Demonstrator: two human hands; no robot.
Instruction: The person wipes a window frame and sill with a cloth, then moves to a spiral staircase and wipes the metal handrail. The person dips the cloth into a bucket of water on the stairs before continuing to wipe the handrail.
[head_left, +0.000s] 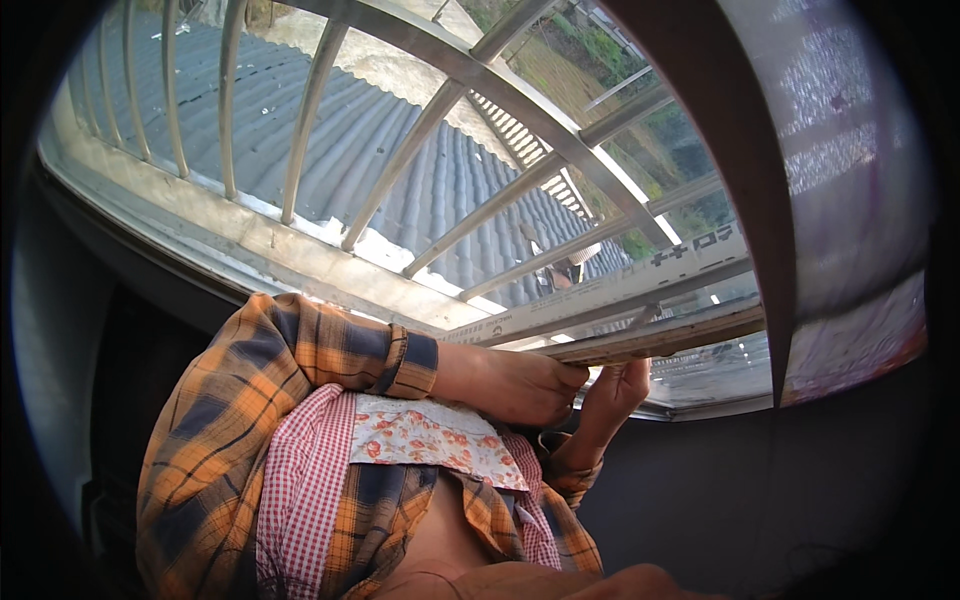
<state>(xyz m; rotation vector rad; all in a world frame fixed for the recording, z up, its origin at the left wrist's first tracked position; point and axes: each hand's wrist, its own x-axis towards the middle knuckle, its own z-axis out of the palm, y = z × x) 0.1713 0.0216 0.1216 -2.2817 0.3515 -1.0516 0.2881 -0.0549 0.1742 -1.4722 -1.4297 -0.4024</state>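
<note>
My left hand (525, 384) reaches across my front from the left, its fingers curled at the near end of a worn, brownish window-sash edge (667, 336). Just to the right, my right hand (621, 390) is raised with bent fingers, its fingertips against the underside of that same edge. The fingers hide whatever may be between them, so I cannot tell if either hand grips the frame or a small object. Beyond the sash edge runs a pale frame rail (622, 281) bearing printed writing.
Metal security bars (420, 176) stand outside the glass, above a pale sill (262, 244). A corrugated roof (360, 142) lies below. At the right, a dark curved frame (739, 135) borders a shiny, translucent curtain or sheet (847, 187). A dark wall (697, 487) lies beneath the window.
</note>
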